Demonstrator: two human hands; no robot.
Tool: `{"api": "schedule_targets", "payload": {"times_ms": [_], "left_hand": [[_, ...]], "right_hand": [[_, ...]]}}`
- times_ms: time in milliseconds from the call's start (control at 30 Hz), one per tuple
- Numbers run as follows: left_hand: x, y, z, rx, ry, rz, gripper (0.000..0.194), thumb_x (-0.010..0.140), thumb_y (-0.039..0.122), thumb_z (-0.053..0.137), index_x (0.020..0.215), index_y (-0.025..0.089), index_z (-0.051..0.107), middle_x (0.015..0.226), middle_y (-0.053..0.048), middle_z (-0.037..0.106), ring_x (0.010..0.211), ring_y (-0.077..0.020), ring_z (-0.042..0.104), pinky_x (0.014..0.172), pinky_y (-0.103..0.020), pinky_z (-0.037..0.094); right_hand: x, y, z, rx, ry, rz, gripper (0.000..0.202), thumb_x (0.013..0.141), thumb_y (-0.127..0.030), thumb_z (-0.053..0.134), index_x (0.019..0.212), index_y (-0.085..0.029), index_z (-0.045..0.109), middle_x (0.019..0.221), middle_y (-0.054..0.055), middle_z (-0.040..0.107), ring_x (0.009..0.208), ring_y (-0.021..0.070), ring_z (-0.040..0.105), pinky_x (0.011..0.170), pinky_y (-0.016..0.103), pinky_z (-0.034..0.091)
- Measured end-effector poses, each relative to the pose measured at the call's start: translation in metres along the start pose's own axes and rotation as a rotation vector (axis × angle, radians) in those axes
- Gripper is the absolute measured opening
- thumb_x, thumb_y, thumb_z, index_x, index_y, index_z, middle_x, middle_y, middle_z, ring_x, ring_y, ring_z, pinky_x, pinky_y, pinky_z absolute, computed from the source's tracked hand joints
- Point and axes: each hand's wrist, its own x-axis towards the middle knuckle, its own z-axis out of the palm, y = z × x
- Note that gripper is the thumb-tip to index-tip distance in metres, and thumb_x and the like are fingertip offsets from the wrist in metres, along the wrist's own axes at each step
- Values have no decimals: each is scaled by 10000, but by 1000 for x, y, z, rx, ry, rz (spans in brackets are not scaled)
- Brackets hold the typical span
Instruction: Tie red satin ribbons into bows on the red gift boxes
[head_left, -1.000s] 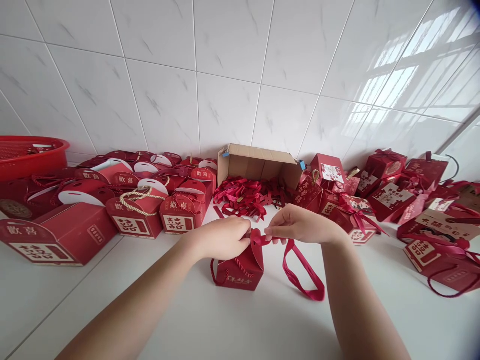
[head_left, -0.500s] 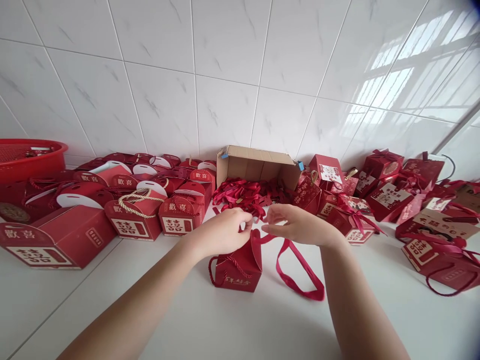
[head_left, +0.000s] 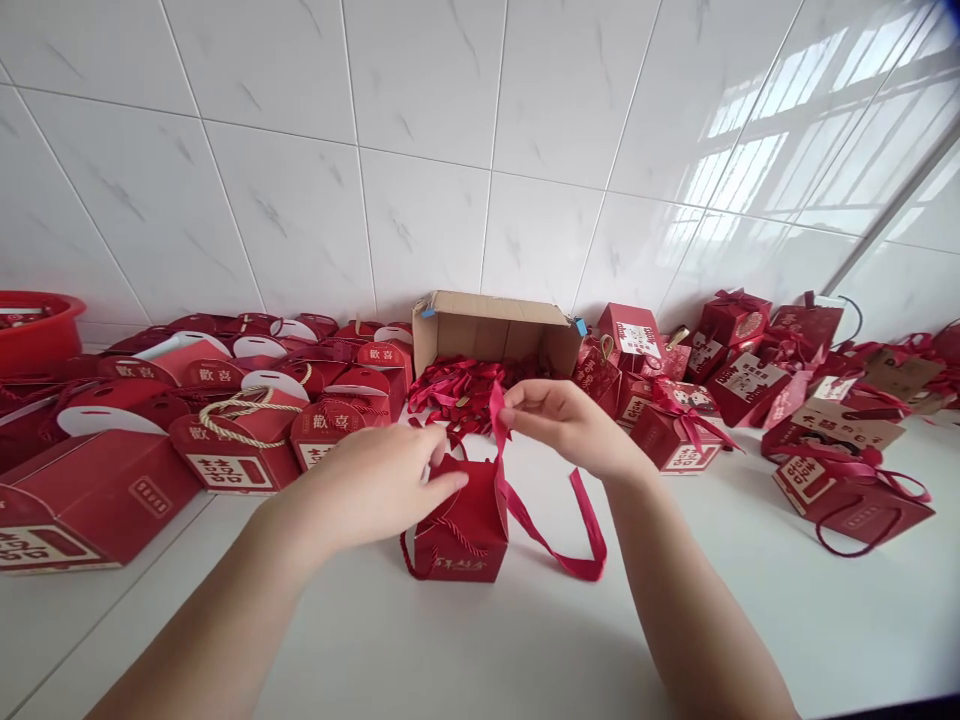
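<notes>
A small red box [head_left: 465, 550] with a twisted red cord stands upright on the white table. My right hand [head_left: 562, 415] pinches a red ribbon [head_left: 555, 553] above the box's right side; from there the ribbon runs down to the table in a loop. My left hand [head_left: 375, 485] is at the upper left of the box, thumb at its top edge and apart from the fingers, which are partly hidden behind the hand. Whether those fingers hold anything is hidden.
Behind the box, an open cardboard carton [head_left: 495, 305] lies with a heap of red ribbons [head_left: 457, 385]. Red boxes [head_left: 232, 450] crowd the left, beside a red basket [head_left: 45, 345]. More decorated boxes [head_left: 682, 430] stand on the right.
My right hand has moved left and lifted the ribbon beside the box's top. My left hand has moved left and down. The view has shifted slightly to the right.
</notes>
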Motion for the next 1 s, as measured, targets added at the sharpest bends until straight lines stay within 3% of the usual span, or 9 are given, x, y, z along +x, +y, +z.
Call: {"api": "schedule_targets", "payload": {"times_ms": [67,133,367,500,567,633,800,900,1000], "left_hand": [[4,-5,5,56,-142,-42,370,733,584,500,654,223,503,626,-29,599,522,-203,525,455,-298,300],[8,-6,9,55,-203,-58,375,700,578,528,605,221,463,622,-43,594,509,-204,511,434,-300,284],[16,0,10,77,-188,55,213,765,447,458,719,239,457,652,-18,574,554,-195,493,458,-289,289],[21,-6,8,-1,-153,53,183,822,376,389,848,255,524,706,-21,592,565,-189,504,476,-283,294],[24,-10,8,-52,-131,20,219,841,340,348,913,260,538,709,-25,581,549,-182,484,468,-280,285],[27,-15,7,-101,-112,-1,241,841,307,339,969,255,537,722,-28,571,550,-176,472,467,-273,282],[33,-22,4,-219,-110,7,240,835,331,380,985,225,535,818,-42,597,681,-189,539,521,-253,336],[34,-22,4,-244,-126,0,286,843,348,370,1063,242,520,778,-25,589,641,-178,520,510,-250,337],[34,-22,5,-229,-141,3,301,837,340,365,1080,261,524,699,-2,550,558,-161,455,468,-250,304]], "right_hand": [[-3,-4,-4,63,106,-31,194,849,-353,577,814,-164,600,738,11,582,638,98,505,590,230,406],[-7,-10,-8,105,228,-95,166,836,-341,598,808,-177,605,737,10,592,653,104,525,604,233,424],[-33,-31,-28,244,698,-402,83,840,-226,540,769,-231,584,786,4,569,728,131,576,745,302,471],[-41,-35,-37,282,799,-512,188,888,-246,437,743,-245,557,738,4,514,677,137,539,700,297,445],[-37,-32,-36,276,742,-479,199,887,-268,425,728,-245,542,712,5,500,655,143,518,678,296,433],[-29,-26,-30,282,603,-374,185,865,-290,456,711,-230,538,686,8,500,653,145,507,660,289,420],[0,2,-1,132,30,119,191,802,-329,555,698,-169,547,665,-5,485,616,111,435,597,253,348],[13,20,17,6,-100,319,248,788,-354,539,638,-168,471,589,-40,376,527,80,305,501,241,241],[20,31,28,-13,-173,388,309,785,-360,512,583,-177,366,554,-53,300,494,69,235,471,247,176]]}}
